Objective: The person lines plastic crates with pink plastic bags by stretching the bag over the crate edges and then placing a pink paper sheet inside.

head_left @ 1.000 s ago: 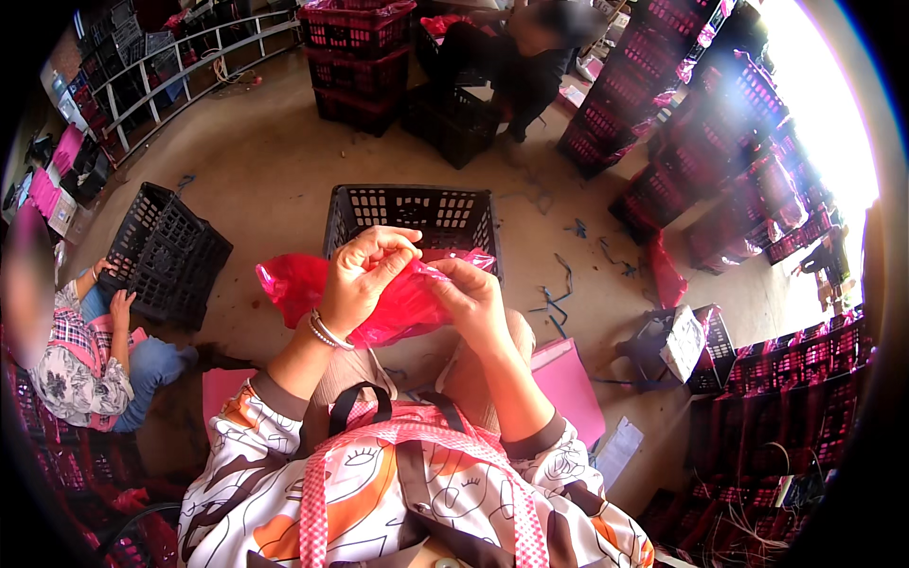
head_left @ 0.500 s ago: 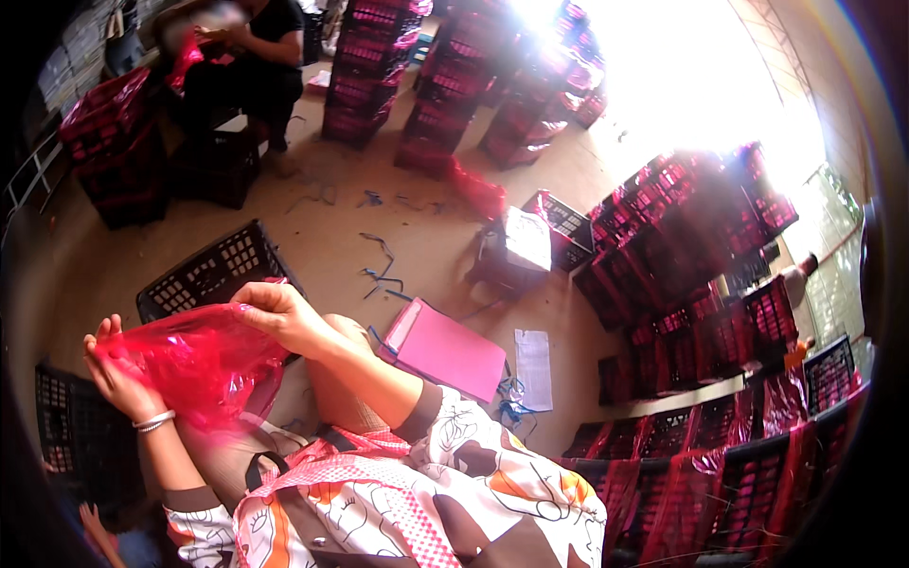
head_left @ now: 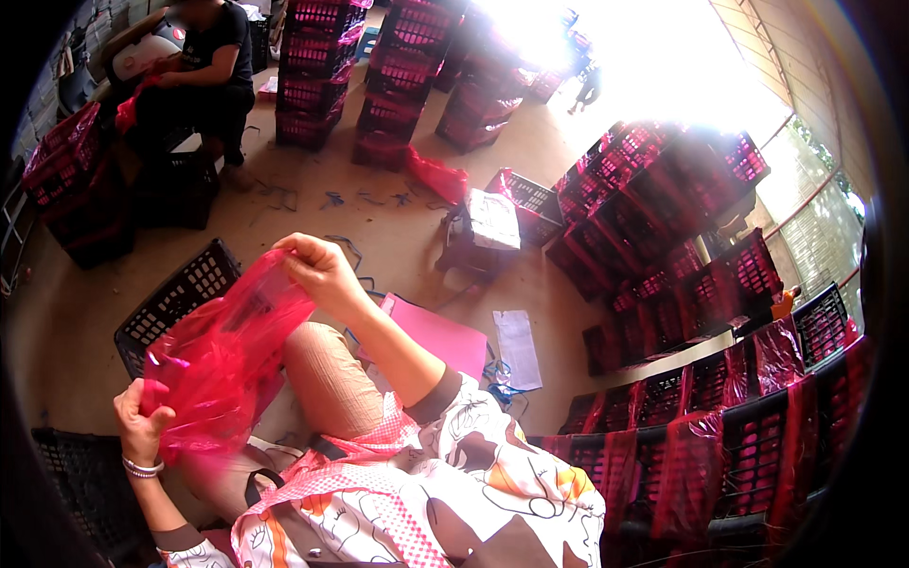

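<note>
A thin, see-through red plastic bag (head_left: pixel 227 350) is stretched slantwise between my two hands, above my knees. My right hand (head_left: pixel 320 267) pinches its upper right end between thumb and fingers. At the lower left end, my left hand (head_left: pixel 142 421) grips the edge, thumb raised and some fingertips hidden by the plastic. Behind the bag a black slatted crate (head_left: pixel 180 293) stands on the floor, partly covered by it. Close to my right forearm lies a flat pink sheet or pad (head_left: pixel 431 336).
Crates lined with red plastic form stacks (head_left: pixel 402 80) ahead and rows (head_left: pixel 653 459) along my right. A seated person (head_left: pixel 204 71) handles red plastic at the far left. Another black crate (head_left: pixel 80 478) stands by my left arm. White paper (head_left: pixel 516 350) and blue straps (head_left: pixel 502 379) lie on the floor.
My right hand has risen and my left hand has dropped, so the bag now stretches longer and more steeply. My left fingers have closed on its edge. The whole view has shifted slightly.
</note>
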Available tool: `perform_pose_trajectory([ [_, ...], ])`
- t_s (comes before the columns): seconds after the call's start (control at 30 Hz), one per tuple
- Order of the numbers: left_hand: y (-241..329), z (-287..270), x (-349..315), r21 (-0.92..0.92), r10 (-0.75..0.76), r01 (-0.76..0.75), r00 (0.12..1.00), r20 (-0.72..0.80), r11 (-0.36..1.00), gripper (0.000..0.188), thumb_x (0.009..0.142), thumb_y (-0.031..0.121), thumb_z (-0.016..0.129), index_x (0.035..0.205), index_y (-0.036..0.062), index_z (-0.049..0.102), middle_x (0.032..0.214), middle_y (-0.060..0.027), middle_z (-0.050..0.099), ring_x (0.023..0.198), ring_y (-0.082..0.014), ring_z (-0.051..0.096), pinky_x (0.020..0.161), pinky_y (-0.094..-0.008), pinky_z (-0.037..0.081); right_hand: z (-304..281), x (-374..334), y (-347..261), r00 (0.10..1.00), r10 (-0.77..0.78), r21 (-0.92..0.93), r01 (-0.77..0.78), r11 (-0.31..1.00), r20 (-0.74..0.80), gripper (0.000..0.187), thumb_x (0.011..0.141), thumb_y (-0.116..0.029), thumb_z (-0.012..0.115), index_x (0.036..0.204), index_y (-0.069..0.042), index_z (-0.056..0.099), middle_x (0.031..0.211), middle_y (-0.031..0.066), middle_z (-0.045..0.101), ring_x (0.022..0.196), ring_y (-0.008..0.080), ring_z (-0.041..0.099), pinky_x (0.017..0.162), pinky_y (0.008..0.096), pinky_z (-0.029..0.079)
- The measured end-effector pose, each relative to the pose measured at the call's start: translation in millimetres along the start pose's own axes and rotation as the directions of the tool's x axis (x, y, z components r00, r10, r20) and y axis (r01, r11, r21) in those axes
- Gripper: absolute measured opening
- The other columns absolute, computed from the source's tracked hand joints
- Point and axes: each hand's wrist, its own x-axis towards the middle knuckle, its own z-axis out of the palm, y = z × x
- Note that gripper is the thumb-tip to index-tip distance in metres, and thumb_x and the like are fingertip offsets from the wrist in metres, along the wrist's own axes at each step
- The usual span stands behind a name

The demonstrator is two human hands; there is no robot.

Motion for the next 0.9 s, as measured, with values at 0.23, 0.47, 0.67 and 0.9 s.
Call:
perform_pose_trajectory([
  [0.23,-46.0,-42.7,-11.1,0.569,0.002,0.13,0.974,-0.225,0.812,0.014,0.079,0.0,0.052,0.091,0.0024,0.057,0.085,-0.0149,0.06,0.078,-0.0298,0.058,0.067,-0.0368,0.045,-24.0,-16.4,-13.8,0.969,-0.001,-0.542,0.139,0.829,0.246,0.014,0.077,-0.012,0.061,0.089,-0.004,0.058,0.066,0.0102,0.058,0.058,0.0144,0.057,0.057,0.0264,0.045],
  [0.47,-182.5,-169.1,-38.8,0.295,-0.078,0.342,0.759,-0.646,0.892,0.029,0.091,0.008,0.037,0.117,0.005,0.049,0.114,-0.0103,0.055,0.105,-0.0236,0.053,0.09,-0.0319,0.04,-46.9,-12.1,3.9,0.972,0.078,-0.943,0.192,0.273,0.221,0.023,0.07,-0.009,0.057,0.092,-0.009,0.058,0.088,0.0122,0.061,0.079,0.0312,0.059,0.067,0.0386,0.048],
  [0.67,-225.3,-156.9,-68.2,-0.868,-0.669,-0.055,0.615,-0.419,0.493,0.039,0.092,0.023,0.04,0.128,0.0096,0.043,0.131,-0.004,0.041,0.118,-0.0186,0.041,0.097,-0.0314,0.035,-140.6,-1.2,37.6,0.91,-0.252,-0.786,-0.114,0.608,-0.328,0.018,0.077,-0.003,0.051,0.093,-0.004,0.058,0.084,0.0103,0.063,0.071,0.0249,0.062,0.063,0.0326,0.05],
  [0.9,-252.5,-145.8,-95.5,-0.849,-0.739,0.139,0.575,-0.351,0.51,0.044,0.091,0.035,0.044,0.126,0.0088,0.043,0.13,-0.0054,0.042,0.119,-0.0195,0.04,0.096,-0.0326,0.037,-143.9,18.1,47.1,0.694,0.55,0.619,-0.189,0.762,-0.465,0.023,0.089,-0.008,0.037,0.098,0.0,0.056,0.082,0.011,0.061,0.073,0.0229,0.06,0.07,0.0356,0.051],
])
